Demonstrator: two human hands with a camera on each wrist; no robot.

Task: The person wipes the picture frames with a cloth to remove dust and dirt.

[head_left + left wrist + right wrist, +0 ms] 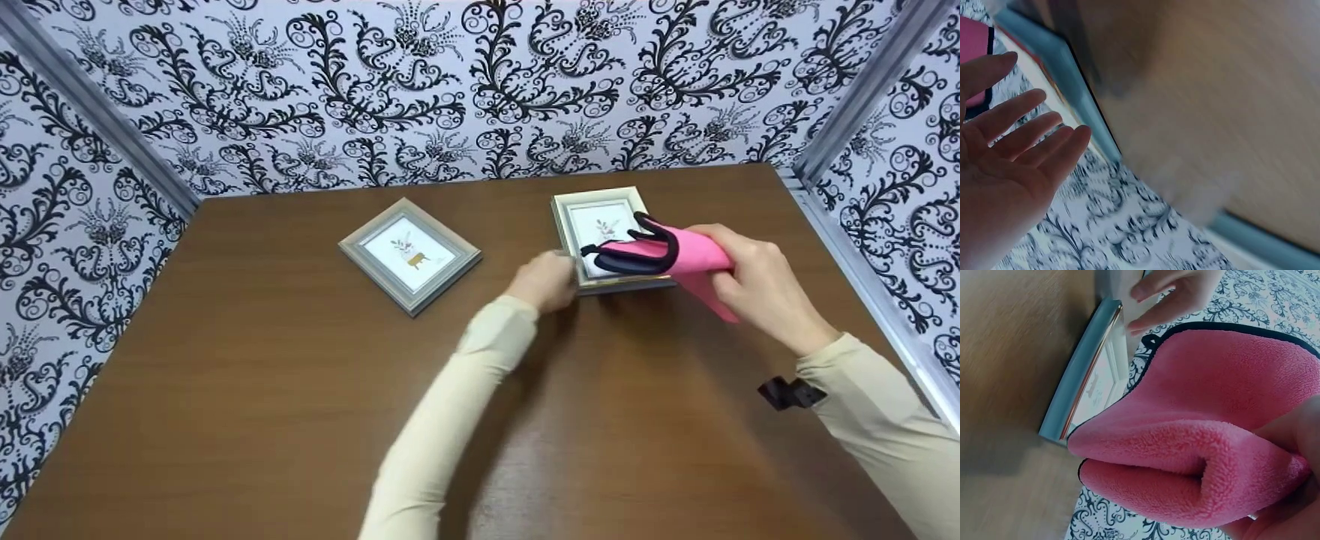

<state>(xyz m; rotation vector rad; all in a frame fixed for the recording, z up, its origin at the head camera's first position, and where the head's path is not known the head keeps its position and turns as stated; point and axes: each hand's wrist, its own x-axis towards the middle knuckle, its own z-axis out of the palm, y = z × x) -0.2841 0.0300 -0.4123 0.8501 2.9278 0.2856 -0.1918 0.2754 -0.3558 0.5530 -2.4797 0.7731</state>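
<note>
My right hand (765, 289) grips a folded pink microfibre cloth (701, 251) with black edging, held above the right picture frame (600, 214). In the right wrist view the fluffy pink cloth (1202, 433) bunches between thumb and fingers and hides part of that frame (1086, 371). My left hand (544, 281) is beside the frame's left edge, slightly blurred. The left wrist view shows its fingers (1044, 132) spread and loosely bent next to the frame's side (1075, 81), holding nothing. Whether they touch it I cannot tell.
A second picture frame (409, 255), grey with a small plant print, lies turned at an angle to the left on the brown wooden table (247, 375). Black-and-white patterned walls (420, 82) with metal corner posts (862, 90) enclose the table's back and sides.
</note>
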